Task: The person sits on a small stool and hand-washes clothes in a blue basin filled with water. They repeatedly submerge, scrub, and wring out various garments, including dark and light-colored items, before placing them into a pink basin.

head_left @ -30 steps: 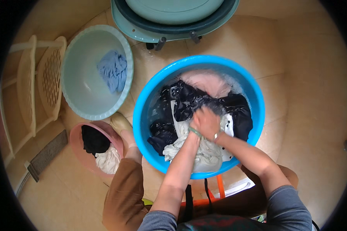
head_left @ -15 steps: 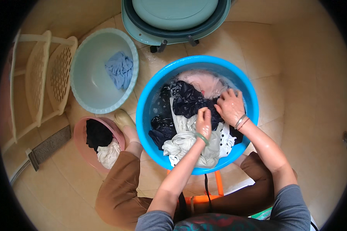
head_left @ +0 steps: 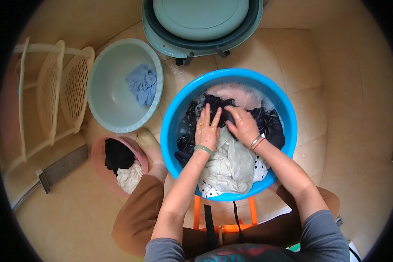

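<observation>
A round blue basin (head_left: 294, 131) of soapy water and wet laundry sits in front of me. My left hand (head_left: 207, 132), a green bangle at its wrist, lies over the dark wet clothing (head_left: 273, 126) with fingers spread. Beside it, my right hand (head_left: 243, 126) rests on the same dark fabric, fingers stretched out and thumb apart; its fingertips are partly lost against the cloth. White cloth (head_left: 231, 163) fills the near side of the basin, with black-dotted white fabric (head_left: 261, 169) at its edge. Toward the far rim, a pink cloth (head_left: 236, 94) lies among suds.
A pale green basin (head_left: 107, 87) holding a blue cloth (head_left: 143, 84) stands at the left. Below it is a pink basin (head_left: 101, 168) with black and white clothes. A cream rack (head_left: 59, 94), a brush-headed tool (head_left: 65, 166) and a folded teal tub (head_left: 201, 19) stand around.
My left hand has opened from a closed grip and moved left and farther away onto the dark cloth. The right hand has shifted left and nearer. The white cloth has shifted and spread.
</observation>
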The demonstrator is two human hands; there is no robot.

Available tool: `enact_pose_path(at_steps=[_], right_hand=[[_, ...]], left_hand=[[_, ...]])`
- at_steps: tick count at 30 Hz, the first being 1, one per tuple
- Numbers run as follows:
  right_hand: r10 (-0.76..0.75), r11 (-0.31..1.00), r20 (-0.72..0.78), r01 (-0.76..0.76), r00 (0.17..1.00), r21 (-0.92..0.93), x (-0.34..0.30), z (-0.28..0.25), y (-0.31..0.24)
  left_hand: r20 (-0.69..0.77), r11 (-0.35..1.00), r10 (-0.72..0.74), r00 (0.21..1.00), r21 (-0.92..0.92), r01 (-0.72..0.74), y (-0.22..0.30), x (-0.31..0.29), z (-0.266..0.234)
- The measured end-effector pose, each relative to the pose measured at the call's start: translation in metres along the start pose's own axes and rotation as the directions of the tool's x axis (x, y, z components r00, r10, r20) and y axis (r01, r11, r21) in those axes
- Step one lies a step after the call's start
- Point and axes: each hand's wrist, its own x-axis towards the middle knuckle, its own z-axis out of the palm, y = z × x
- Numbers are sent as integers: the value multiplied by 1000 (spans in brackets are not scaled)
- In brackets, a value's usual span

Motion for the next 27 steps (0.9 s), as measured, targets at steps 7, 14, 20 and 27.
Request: enact_pose_path(at_steps=[7,14,20,27], right_hand=[[376,926,339,-341,862,-161,24,74,39],[441,882,484,-465,756,-77,30,49,29],[-81,895,136,12,987,446,-21,-54,-53],[-152,950,212,84,965,300,-46,-79,-122]], left_hand=[[305,961,-249,919,199,195,-24,33,29],[-84,858,-326,942,-445,258,-32,20,39],[446,-463,-481,755,-860,214,44,2,-9],[369,-890,54,928,-403,212,13,15,30]])
